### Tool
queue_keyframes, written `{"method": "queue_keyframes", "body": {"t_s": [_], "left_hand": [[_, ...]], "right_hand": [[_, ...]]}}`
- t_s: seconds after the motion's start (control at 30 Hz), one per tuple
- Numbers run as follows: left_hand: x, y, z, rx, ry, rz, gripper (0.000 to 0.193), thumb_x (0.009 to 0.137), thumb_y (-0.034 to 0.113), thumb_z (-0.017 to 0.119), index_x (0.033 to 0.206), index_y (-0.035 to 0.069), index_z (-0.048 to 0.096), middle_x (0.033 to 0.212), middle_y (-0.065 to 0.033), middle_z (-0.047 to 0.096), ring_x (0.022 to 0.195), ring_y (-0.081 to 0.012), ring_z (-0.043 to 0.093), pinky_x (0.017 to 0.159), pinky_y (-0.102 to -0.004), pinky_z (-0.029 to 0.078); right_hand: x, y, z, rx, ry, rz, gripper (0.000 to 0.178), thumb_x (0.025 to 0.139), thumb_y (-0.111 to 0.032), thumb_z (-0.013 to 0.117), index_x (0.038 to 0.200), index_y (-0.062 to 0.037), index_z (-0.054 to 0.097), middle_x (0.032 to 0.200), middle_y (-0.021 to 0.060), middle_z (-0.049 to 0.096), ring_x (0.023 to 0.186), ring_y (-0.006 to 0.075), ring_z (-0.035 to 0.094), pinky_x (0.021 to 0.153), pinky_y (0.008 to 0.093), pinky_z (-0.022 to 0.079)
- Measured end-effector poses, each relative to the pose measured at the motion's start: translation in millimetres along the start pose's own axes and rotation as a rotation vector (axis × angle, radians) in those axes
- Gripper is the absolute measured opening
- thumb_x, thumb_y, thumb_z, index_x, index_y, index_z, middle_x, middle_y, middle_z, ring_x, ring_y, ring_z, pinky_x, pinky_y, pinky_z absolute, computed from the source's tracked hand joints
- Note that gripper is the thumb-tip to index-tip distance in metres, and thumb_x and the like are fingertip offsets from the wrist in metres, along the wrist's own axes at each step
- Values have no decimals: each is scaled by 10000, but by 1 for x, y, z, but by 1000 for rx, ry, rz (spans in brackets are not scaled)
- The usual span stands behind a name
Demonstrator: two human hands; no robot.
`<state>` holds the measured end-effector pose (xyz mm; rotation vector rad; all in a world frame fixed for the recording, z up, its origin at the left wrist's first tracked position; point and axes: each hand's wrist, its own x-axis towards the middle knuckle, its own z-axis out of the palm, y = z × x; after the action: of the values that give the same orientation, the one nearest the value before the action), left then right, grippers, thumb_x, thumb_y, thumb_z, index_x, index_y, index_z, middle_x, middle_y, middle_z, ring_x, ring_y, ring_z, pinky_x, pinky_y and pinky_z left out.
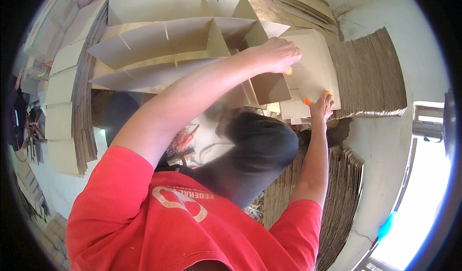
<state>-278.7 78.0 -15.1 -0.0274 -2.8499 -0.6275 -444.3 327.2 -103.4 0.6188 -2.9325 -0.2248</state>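
Just right of the divider grid, a small cardboard panel is being gripped at its upper edge by the left hand, whose fingers are curled down over it, knuckles up. An orange cot is showing under one fingertip. Further right of the grid, a flat sheet is being pressed down at its lower edge by the right hand, which is spread open with nothing clasped in it; orange cots are being worn on its fingertips too. The panel is being held between the grid's right end and that sheet, above the dark knee.

Several risks are being run here, by judgement. The left arm is being stretched across the body, so the grip is being applied at full reach; if the panel is being forced at an angle, a slot may be torn or the thin board creased. The grid's outer cells are being left unsupported, and they look likely to be skewed or folded flat if nudged by the forearm. The sheet is being held only by fingertip pressure, so it may be slid off the pile of corrugated sheets beyond it. Bare skin is being exposed to cut cardboard edges wherever the cots are not covering it. Whether the panel's slot is being lined up cannot be told, as it is being hidden by the hand.
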Motion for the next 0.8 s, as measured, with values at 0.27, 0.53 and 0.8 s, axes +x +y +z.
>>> {"method": "queue_keyframes", "body": {"t_s": [0.27, 0.53, 0.8], "left_hand": [[7, -29, 16, -97, 180, 64, 95, 794, 61, 613, 801, 0, 541, 758, -182, 599, 750, -376, 619, 638, -478, 469], [-164, -19, -69, -48, 576, -72, 408, 786, 209, 756, 1129, 24, 634, 1039, -160, 681, 927, -326, 652, 815, -384, 521], [-262, -48, -53, 232, 360, -297, 402, 750, 175, 736, 1110, 28, 637, 1047, -118, 665, 948, -309, 605, 842, -413, 495]], "right_hand": [[22, 35, -4, 61, 32, 104, 550, 750, -249, 781, 1209, -71, 534, 1242, 148, 547, 1219, 330, 475, 915, 499, 480], [38, 84, -52, 459, 390, -41, 461, 727, -391, 821, 933, -34, 615, 772, 137, 676, 655, 251, 633, 620, 392, 523], [-58, -59, -255, 1383, 360, -503, 504, 831, -35, 728, 1301, 17, 551, 1140, 121, 672, 963, 165, 640, 829, 303, 554]]}}
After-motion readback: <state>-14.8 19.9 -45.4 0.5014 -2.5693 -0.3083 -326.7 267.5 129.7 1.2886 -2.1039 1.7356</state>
